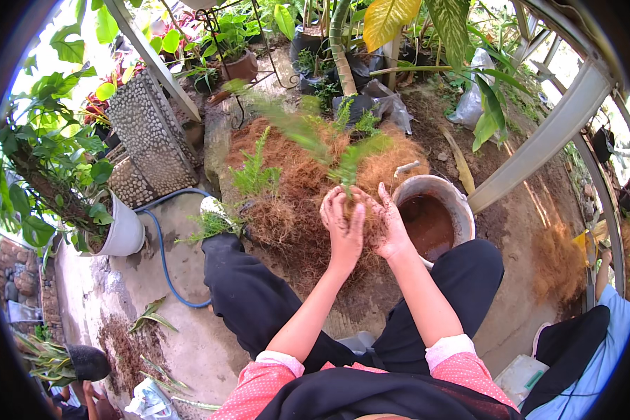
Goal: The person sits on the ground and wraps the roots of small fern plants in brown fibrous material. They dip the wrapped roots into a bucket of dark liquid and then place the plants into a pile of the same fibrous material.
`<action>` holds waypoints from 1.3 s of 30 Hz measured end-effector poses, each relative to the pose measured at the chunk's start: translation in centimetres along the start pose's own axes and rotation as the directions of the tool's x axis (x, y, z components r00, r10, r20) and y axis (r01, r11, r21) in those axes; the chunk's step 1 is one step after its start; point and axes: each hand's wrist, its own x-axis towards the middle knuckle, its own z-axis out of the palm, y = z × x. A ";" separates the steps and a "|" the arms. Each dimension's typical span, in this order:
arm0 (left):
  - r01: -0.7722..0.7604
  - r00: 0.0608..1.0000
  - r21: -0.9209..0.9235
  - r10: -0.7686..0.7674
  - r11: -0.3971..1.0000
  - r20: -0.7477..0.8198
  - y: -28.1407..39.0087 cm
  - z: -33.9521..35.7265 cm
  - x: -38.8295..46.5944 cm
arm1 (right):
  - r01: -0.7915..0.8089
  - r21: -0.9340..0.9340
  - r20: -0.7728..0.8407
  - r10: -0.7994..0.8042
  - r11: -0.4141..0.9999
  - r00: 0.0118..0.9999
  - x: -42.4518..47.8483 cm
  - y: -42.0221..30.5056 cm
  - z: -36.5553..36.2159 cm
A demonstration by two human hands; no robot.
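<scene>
Between my two soil-smeared hands is a leafy green plant [346,167], its leaves blurred, with a ball of brown fibre and soil [358,223] around its base. My left hand [342,223] presses the ball from the left, fingers upward. On the other side my right hand [386,223] cups it, thumb raised. Below and behind the hands spreads a heap of brown coir fibre [304,152]. A white bucket [464,202] holding murky brown water [428,223] stands just right of my right hand. Feathery green seedlings [254,173] rise from fibre clumps at the left.
A blue hose [163,252] curves over the concrete floor at left, near a white potted climber [121,226]. A pale metal post [546,134] slants at right. Another person in a blue sleeve [617,310] sits at far right; someone's hand [88,389] shows lower left.
</scene>
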 end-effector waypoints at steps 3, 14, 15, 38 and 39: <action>-0.195 0.981 0.378 0.183 0.905 0.068 0.7 -0.1 -0.4 | 0.037 0.052 -0.026 -0.036 0.998 0.999 0.4 0.2 -0.7; -0.429 0.898 0.421 0.428 0.799 0.103 -1.0 0.5 -0.5 | 0.019 0.095 -0.083 -0.011 0.995 0.996 1.3 2.9 -2.8; -0.400 0.913 0.385 0.401 0.832 0.083 -1.6 0.9 -0.8 | 0.038 0.061 -0.124 -0.030 0.997 0.992 1.7 3.4 -3.7; -0.191 0.976 0.190 0.166 0.963 0.139 -4.0 1.7 -2.6 | 0.051 -0.132 -0.262 -0.085 0.990 0.961 1.0 3.3 -4.1; -0.207 0.971 0.126 0.188 0.970 0.145 -3.2 1.6 -2.1 | 0.043 -0.127 -0.263 -0.075 0.991 0.962 0.8 2.7 -3.7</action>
